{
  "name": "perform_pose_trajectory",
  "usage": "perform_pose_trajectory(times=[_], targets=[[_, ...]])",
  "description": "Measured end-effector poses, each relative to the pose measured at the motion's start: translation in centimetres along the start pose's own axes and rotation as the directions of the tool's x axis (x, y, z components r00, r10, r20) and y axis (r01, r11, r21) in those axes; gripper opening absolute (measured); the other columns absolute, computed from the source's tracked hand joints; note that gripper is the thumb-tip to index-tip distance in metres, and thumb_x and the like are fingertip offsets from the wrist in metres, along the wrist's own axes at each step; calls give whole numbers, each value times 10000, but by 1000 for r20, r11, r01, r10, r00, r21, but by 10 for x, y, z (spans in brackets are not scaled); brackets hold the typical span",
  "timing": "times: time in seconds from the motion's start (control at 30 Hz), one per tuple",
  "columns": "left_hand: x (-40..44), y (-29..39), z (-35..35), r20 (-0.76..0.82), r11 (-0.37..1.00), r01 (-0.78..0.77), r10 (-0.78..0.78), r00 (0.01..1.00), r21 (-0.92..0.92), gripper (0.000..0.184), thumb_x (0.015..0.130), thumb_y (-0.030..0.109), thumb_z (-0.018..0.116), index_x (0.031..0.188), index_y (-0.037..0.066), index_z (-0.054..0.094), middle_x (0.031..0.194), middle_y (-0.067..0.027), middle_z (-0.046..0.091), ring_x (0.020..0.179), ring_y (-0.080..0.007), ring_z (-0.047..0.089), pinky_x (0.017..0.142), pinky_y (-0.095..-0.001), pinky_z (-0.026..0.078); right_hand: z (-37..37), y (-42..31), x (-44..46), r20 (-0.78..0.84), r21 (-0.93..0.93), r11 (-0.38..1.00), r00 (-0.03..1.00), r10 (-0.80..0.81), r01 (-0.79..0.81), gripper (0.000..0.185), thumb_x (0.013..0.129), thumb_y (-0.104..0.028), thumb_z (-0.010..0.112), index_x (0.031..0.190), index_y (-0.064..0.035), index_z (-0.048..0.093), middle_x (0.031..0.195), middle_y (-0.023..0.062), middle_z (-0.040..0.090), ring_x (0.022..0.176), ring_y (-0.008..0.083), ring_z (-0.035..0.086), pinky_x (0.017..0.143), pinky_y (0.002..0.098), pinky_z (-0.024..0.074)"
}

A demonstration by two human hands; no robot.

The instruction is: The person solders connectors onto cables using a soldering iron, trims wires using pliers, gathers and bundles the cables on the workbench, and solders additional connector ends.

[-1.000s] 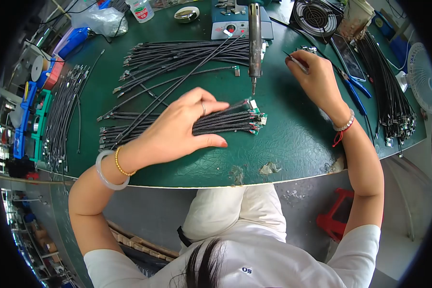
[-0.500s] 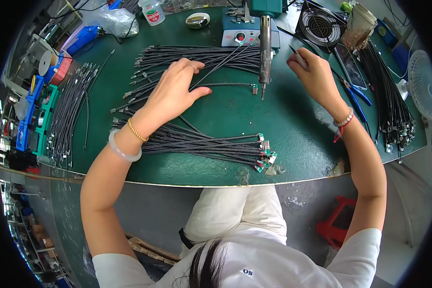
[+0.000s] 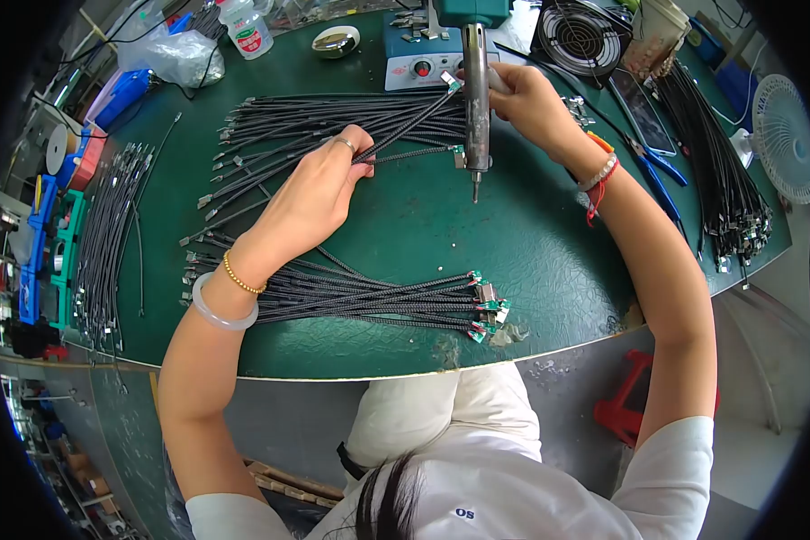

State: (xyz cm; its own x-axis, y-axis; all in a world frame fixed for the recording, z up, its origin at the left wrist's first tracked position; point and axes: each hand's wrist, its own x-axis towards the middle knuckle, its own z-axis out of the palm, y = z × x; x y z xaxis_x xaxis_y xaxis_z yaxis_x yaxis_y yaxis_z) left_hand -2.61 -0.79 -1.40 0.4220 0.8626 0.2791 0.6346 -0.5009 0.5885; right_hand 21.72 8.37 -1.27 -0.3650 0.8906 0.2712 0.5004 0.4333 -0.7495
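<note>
My left hand (image 3: pixel 319 193) pinches black braided cables (image 3: pixel 414 119) whose connector ends rise toward the blue control box (image 3: pixel 423 67). Behind the vertical electric screwdriver (image 3: pixel 477 108), my right hand (image 3: pixel 526 94) is closed near those ends; what its fingers hold is partly hidden. One more cable (image 3: pixel 414 155) with a green-tipped connector lies just right of my left hand. Beyond it spreads a pile of cables (image 3: pixel 333 110). A second bundle (image 3: pixel 378 297), with green and metal connector ends at the right, lies nearer the table's front edge.
The green table (image 3: pixel 558 261) also bears a cable bundle (image 3: pixel 112 234) at the left and another (image 3: pixel 720 171) at the right. Blue pliers (image 3: pixel 661 184), a phone (image 3: pixel 642 112), a black fan (image 3: pixel 582 40), a white fan (image 3: pixel 787 139) and a bottle (image 3: pixel 246 29) stand or lie around.
My left hand has left the near bundle, which lies closer to the front edge, and has closed on cables farther back. My right hand has moved left, behind the screwdriver.
</note>
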Motion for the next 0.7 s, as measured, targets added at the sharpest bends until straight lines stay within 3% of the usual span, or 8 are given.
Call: perform_pose_trajectory(times=[0.07,0.13,0.27,0.3,0.43,0.63,0.67,0.7], targets=[[1,-1,1,-2,1000,-5,5,1000,-27,137,817,10,495,935,-43,451,834,-145,543,713,-264,540,671,-323,435,0,-1,-2,82,109,994,996,18,-27,244,843,-127,513,1067,-79,593,731,-24,560,593,29,390,562,183,344],[1,-1,1,-7,998,-8,8,1000,-56,150,813,19,502,939,-45,453,844,-169,558,748,-305,559,686,-336,437,0,-1,-4,106,361,931,994,16,-53,262,860,-120,486,1104,-98,578,780,-45,555,592,28,348,579,181,339],[0,-1,2,-11,997,-76,76,997,11,191,806,79,538,941,-47,488,854,-168,565,741,-298,556,676,-334,437,-4,-7,-10,99,445,895,994,-38,-10,257,860,-131,497,1098,-70,573,900,-27,603,744,12,481,677,160,378],[0,-1,3,-14,996,-84,84,996,23,203,802,96,548,937,-47,499,848,-168,567,740,-297,555,672,-335,437,-6,-8,-10,117,405,914,992,-35,-16,242,842,-109,523,1067,-45,584,931,9,618,799,30,532,712,178,412],[6,11,6,-3,996,-84,84,996,14,198,792,88,554,931,-43,504,844,-172,570,746,-301,557,671,-337,436,3,-16,-20,163,488,869,987,4,-84,209,779,-37,588,983,4,605,894,54,619,765,83,585,697,224,465],[14,27,21,-66,996,-78,75,995,-47,195,773,78,566,918,-43,516,761,-180,580,678,-313,568,624,-344,438,15,-30,-42,243,328,937,969,37,-118,237,779,6,547,1013,20,579,897,57,610,810,115,596,726,218,461],[14,26,23,-56,995,-31,26,998,-100,191,774,87,569,910,-42,528,729,-167,581,638,-283,562,597,-334,430,13,-29,-44,175,313,948,985,9,-65,243,808,-27,516,1042,11,567,860,41,614,722,73,569,652,191,445],[13,24,24,-44,988,16,-23,999,-152,188,776,95,572,901,-41,540,697,-153,581,599,-254,557,571,-324,422,9,-28,-46,119,316,940,989,93,-127,237,820,-57,510,1042,1,570,828,28,611,662,52,533,596,173,418]])
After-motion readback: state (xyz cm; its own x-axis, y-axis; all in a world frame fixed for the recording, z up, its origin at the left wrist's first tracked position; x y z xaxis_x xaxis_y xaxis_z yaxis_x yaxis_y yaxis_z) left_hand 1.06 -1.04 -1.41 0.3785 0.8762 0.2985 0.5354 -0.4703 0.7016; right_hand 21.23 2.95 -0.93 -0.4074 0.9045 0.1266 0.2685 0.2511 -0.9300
